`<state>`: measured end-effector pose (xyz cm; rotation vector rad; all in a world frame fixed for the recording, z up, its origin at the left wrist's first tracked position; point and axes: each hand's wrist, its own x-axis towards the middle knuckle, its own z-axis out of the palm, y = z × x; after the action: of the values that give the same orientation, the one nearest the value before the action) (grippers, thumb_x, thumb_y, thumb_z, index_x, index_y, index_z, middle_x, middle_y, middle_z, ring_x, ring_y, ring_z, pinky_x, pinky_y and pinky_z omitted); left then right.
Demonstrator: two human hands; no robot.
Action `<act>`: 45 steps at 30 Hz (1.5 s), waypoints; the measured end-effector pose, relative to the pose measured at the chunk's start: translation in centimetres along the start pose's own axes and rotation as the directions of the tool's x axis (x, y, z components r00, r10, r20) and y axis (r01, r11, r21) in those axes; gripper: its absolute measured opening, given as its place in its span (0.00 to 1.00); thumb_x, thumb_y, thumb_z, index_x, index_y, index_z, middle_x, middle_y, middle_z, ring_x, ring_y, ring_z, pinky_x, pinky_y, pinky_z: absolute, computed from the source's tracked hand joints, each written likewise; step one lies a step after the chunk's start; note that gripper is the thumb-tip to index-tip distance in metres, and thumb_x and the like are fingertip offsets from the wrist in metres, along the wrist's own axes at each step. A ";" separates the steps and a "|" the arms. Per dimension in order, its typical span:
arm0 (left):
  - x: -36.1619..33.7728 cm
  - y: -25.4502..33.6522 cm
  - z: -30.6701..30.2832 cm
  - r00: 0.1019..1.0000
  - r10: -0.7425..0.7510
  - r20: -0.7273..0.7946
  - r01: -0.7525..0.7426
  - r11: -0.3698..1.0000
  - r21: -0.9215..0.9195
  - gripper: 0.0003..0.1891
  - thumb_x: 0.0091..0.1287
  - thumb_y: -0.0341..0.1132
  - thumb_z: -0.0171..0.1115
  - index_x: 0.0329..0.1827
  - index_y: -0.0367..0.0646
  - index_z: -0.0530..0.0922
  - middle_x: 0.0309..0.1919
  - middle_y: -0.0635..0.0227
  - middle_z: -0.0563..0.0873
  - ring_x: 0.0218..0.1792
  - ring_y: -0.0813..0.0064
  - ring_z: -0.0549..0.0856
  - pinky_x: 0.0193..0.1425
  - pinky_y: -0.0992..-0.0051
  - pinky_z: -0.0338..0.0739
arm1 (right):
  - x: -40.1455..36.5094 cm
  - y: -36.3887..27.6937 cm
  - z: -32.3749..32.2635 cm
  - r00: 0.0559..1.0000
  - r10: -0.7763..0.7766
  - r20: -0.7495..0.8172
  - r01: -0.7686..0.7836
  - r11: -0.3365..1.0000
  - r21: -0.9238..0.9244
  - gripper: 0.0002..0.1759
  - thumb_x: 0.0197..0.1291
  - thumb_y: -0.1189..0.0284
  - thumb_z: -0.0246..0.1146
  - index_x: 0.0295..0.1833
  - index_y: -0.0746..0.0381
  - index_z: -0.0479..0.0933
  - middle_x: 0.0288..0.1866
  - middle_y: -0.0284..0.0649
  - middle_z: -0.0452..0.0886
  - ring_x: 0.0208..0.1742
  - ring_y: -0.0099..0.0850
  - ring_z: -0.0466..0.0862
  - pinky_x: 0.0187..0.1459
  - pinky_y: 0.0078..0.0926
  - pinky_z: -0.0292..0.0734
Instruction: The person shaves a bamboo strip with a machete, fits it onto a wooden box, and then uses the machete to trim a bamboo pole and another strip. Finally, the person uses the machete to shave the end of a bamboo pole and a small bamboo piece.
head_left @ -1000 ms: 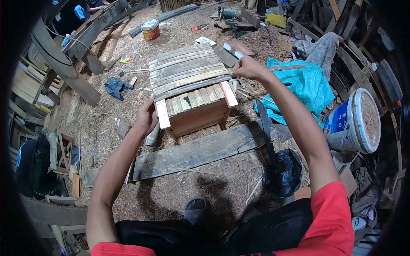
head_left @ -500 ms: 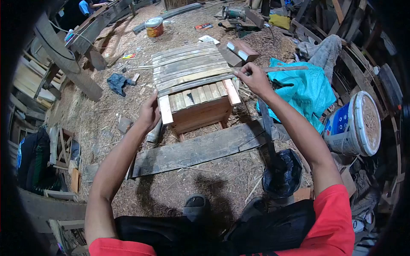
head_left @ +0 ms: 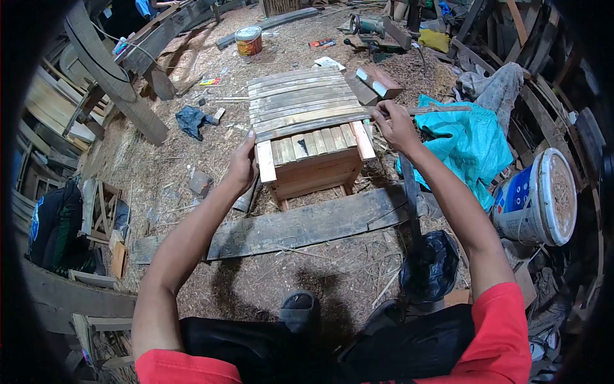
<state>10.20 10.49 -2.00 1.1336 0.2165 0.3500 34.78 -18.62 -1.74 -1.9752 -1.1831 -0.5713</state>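
A small wooden box [head_left: 313,174] stands on the ground in front of me, with a slatted roof [head_left: 300,96] of narrow strips laid side by side. One long thin wooden slat [head_left: 441,109] lies across the roof's front edge and sticks out far past its right side. At the slat's left end is my left hand [head_left: 243,165], thumb up against the roof corner, its other fingers partly hidden. My right hand [head_left: 394,125] pinches the slat between thumb and fingers just beyond the right corner. Below the roof's front edge show shorter upright slats [head_left: 313,143] between two pale side pieces.
A flat plank [head_left: 307,224] lies before the box. To the right are a turquoise sheet [head_left: 467,144] and a white bucket [head_left: 553,195]. A paint can [head_left: 248,41], a bench tool [head_left: 368,25] and wood blocks [head_left: 380,82] lie farther back. Wood shavings cover the ground.
The camera view has shifted, so the whole scene sits slightly lower and farther right. Both hands keep about the same places at the slat and roof.
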 end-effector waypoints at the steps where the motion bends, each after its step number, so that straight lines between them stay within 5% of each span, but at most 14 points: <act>1: 0.1 -0.1 -0.1 1.000 0.008 -0.006 -0.008 1.000 -0.016 0.26 0.76 0.47 0.46 0.66 0.34 0.67 0.60 0.56 0.78 0.60 0.66 0.79 0.66 0.67 0.72 | -0.2 0.1 0.0 1.000 -0.013 0.001 0.013 1.000 0.012 0.12 0.67 0.65 0.56 0.46 0.64 0.74 0.42 0.49 0.80 0.49 0.48 0.78 0.52 0.44 0.67; 10: -0.1 -0.1 0.0 1.000 -0.011 -0.006 0.011 0.999 -0.030 0.25 0.77 0.46 0.46 0.64 0.32 0.69 0.59 0.54 0.79 0.59 0.66 0.79 0.67 0.68 0.71 | -1.7 -0.1 -0.2 0.989 -0.144 0.015 0.145 0.980 -0.138 0.19 0.57 0.71 0.62 0.55 0.61 0.71 0.54 0.49 0.76 0.61 0.47 0.74 0.69 0.49 0.60; 16: 0.5 -0.5 -1.1 0.999 -0.045 -0.022 0.045 0.999 -0.002 0.26 0.77 0.48 0.45 0.65 0.33 0.68 0.60 0.55 0.79 0.59 0.66 0.80 0.66 0.68 0.72 | -1.8 -0.1 -0.5 0.986 -0.164 0.007 0.161 0.959 -0.235 0.19 0.55 0.73 0.62 0.54 0.59 0.72 0.49 0.44 0.77 0.57 0.45 0.76 0.63 0.50 0.63; 19: 0.3 -0.4 -0.8 0.999 -0.042 -0.028 0.041 0.999 -0.024 0.28 0.76 0.51 0.44 0.66 0.35 0.68 0.60 0.56 0.78 0.59 0.66 0.79 0.66 0.67 0.71 | -0.2 1.3 -1.4 0.965 -0.230 0.128 0.256 0.935 -0.245 0.14 0.59 0.75 0.59 0.51 0.59 0.73 0.45 0.43 0.79 0.51 0.44 0.78 0.56 0.48 0.69; 23: 0.2 -0.1 -0.1 0.998 -0.042 -0.039 0.037 0.993 -0.109 0.32 0.76 0.56 0.42 0.68 0.37 0.66 0.62 0.56 0.77 0.60 0.65 0.78 0.67 0.65 0.71 | 0.9 2.2 -2.7 0.977 -0.212 0.034 0.215 0.956 -0.200 0.09 0.64 0.72 0.57 0.49 0.60 0.74 0.43 0.47 0.79 0.44 0.48 0.80 0.44 0.42 0.76; 29: 0.5 0.3 1.1 0.992 -0.073 -0.106 0.083 0.992 0.099 0.32 0.75 0.57 0.41 0.67 0.37 0.68 0.60 0.56 0.79 0.58 0.65 0.80 0.65 0.67 0.72 | 1.6 0.3 -2.6 0.996 -0.070 0.057 0.076 0.990 -0.116 0.12 0.64 0.68 0.57 0.49 0.63 0.74 0.37 0.53 0.80 0.40 0.56 0.80 0.40 0.50 0.76; 32: 1.1 1.4 1.6 0.976 -0.172 -0.132 0.186 0.977 0.100 0.30 0.75 0.55 0.42 0.65 0.37 0.71 0.56 0.57 0.82 0.55 0.65 0.82 0.63 0.68 0.73 | 2.3 -3.4 -2.0 0.972 0.211 0.101 -0.213 0.977 0.010 0.12 0.65 0.67 0.57 0.45 0.65 0.77 0.35 0.56 0.82 0.40 0.57 0.81 0.41 0.46 0.76; 33: 1.5 1.8 1.7 0.968 -0.209 -0.139 0.223 0.970 0.093 0.29 0.74 0.54 0.42 0.64 0.37 0.71 0.55 0.57 0.83 0.54 0.65 0.82 0.62 0.68 0.73 | 2.0 -2.9 -0.3 0.984 0.176 -0.030 -0.174 0.983 0.063 0.21 0.67 0.57 0.58 0.37 0.67 0.78 0.21 0.47 0.79 0.26 0.48 0.80 0.32 0.42 0.74; 36: 2.4 1.8 2.4 0.964 -0.202 -0.172 0.216 0.974 0.069 0.27 0.74 0.51 0.43 0.61 0.36 0.73 0.53 0.57 0.84 0.52 0.67 0.84 0.61 0.67 0.75 | 3.2 -5.8 -0.7 0.688 0.581 0.434 -0.684 0.719 0.121 0.24 0.65 0.53 0.60 0.39 0.67 0.81 0.23 0.49 0.81 0.24 0.38 0.84 0.27 0.37 0.76; 37: 1.9 2.2 3.6 0.946 -0.203 -0.253 0.228 0.971 0.073 0.26 0.74 0.50 0.44 0.60 0.35 0.73 0.52 0.57 0.84 0.51 0.66 0.84 0.59 0.65 0.76 | 3.0 -4.8 0.4 0.683 0.558 0.471 -0.678 0.725 0.124 0.29 0.61 0.47 0.63 0.42 0.66 0.83 0.21 0.42 0.81 0.20 0.30 0.82 0.23 0.33 0.74; 38: 2.0 2.0 4.0 0.942 -0.168 -0.290 0.201 0.976 0.088 0.26 0.74 0.50 0.47 0.59 0.33 0.73 0.50 0.56 0.84 0.49 0.65 0.85 0.57 0.66 0.78 | 2.4 -4.0 1.5 0.801 0.436 0.409 -0.559 0.789 0.254 0.31 0.55 0.46 0.67 0.45 0.66 0.83 0.25 0.43 0.84 0.24 0.31 0.84 0.28 0.32 0.77; 40: 2.4 1.8 4.3 0.928 -0.101 -0.359 0.151 0.982 0.115 0.27 0.72 0.49 0.53 0.57 0.28 0.73 0.48 0.52 0.84 0.45 0.64 0.86 0.52 0.66 0.81 | 2.5 -4.2 1.4 0.885 0.304 0.353 -0.396 0.890 0.227 0.32 0.51 0.47 0.71 0.46 0.66 0.83 0.30 0.43 0.85 0.30 0.31 0.85 0.34 0.30 0.78; 43: 1.9 1.8 4.1 0.916 -0.002 -0.401 0.141 0.937 0.318 0.29 0.71 0.49 0.56 0.53 0.22 0.75 0.45 0.50 0.84 0.41 0.64 0.86 0.46 0.68 0.82 | 3.3 -5.7 0.2 0.719 0.489 0.493 -0.611 0.783 0.115 0.30 0.47 0.52 0.75 0.47 0.67 0.83 0.34 0.43 0.86 0.33 0.31 0.84 0.38 0.30 0.78; 45: 2.0 2.5 3.5 0.905 0.041 -0.423 0.118 0.932 0.342 0.29 0.71 0.49 0.58 0.46 0.20 0.77 0.40 0.50 0.85 0.38 0.67 0.85 0.40 0.67 0.80 | 3.3 -7.7 -1.0 0.800 0.436 0.413 -0.539 0.824 0.175 0.28 0.48 0.53 0.75 0.43 0.67 0.83 0.31 0.42 0.85 0.31 0.29 0.83 0.36 0.30 0.77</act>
<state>12.83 9.25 1.69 1.4047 0.7136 0.5363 29.53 -15.37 4.06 -2.0653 -0.8271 0.2325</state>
